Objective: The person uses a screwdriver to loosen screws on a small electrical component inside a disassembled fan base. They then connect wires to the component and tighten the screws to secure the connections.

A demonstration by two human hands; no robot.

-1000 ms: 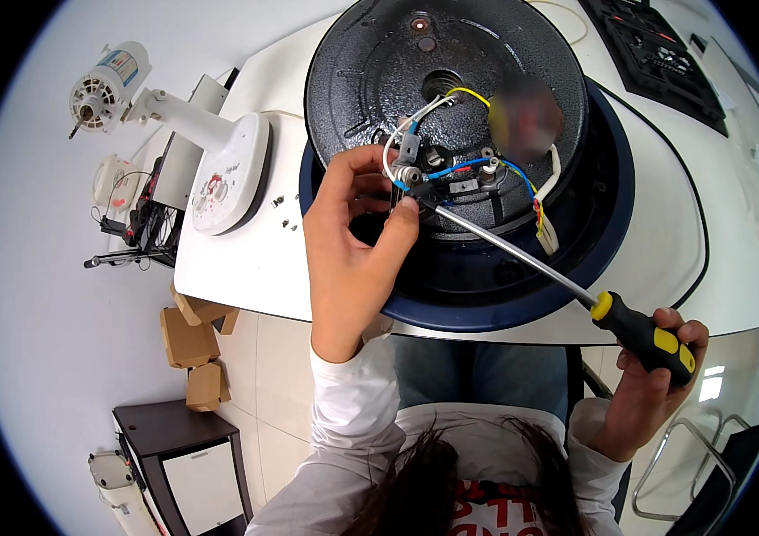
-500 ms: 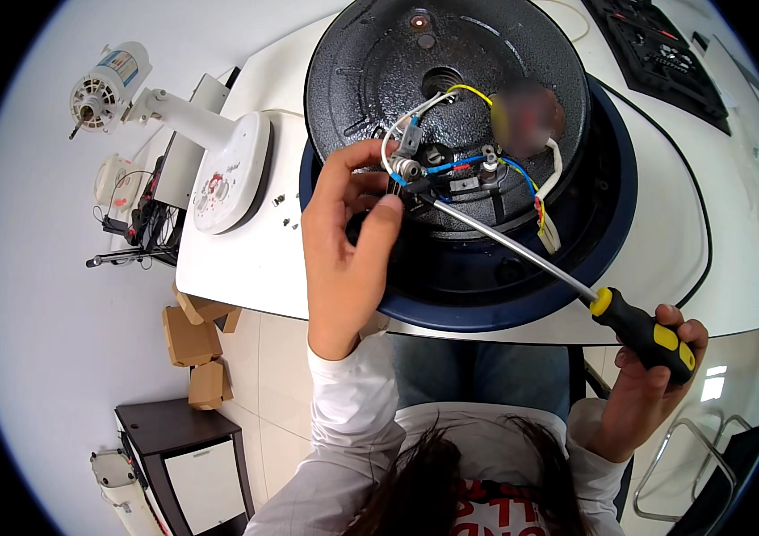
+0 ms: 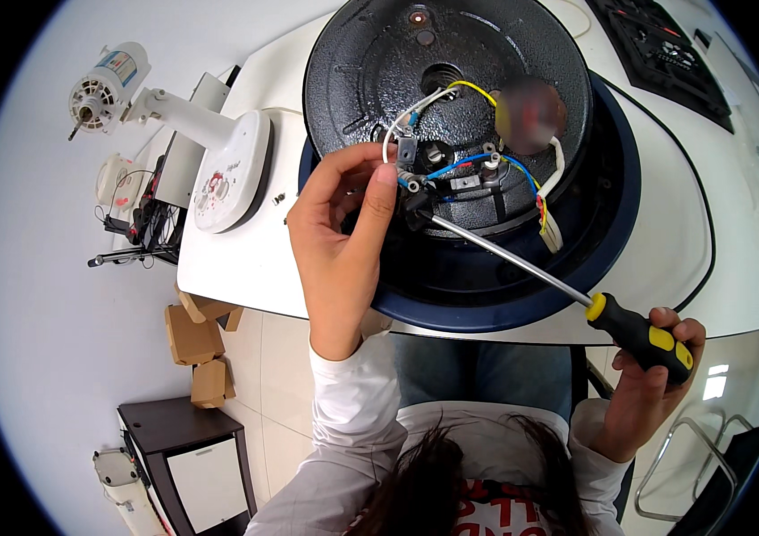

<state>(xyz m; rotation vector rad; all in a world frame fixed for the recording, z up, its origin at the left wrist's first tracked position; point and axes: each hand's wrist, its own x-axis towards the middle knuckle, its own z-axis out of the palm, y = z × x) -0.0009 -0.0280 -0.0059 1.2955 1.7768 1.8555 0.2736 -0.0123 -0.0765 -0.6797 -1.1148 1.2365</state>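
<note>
A screw is being worked in the black base (image 3: 379, 80) on the white table (image 3: 245, 268) — left hand (image 3: 343, 232) pinching a wire end (image 3: 408, 183), right hand (image 3: 647, 384) clenched on the screwdriver (image 3: 567, 286) — next, I judge, a steady turn.

White fan-like base with arm (image 3: 229, 170) lies on tabletop (image 3: 245, 268) at left. Small motor (image 3: 104, 85) far left, on floor beyond. Tangle of cables and tools (image 3: 134, 228) left of tabletop. Cardboard boxes (image 3: 196, 344) on floor near left. Dark cabinet (image 3: 187, 456) nearer. Black panel (image 3: 665, 49) far right.
</note>
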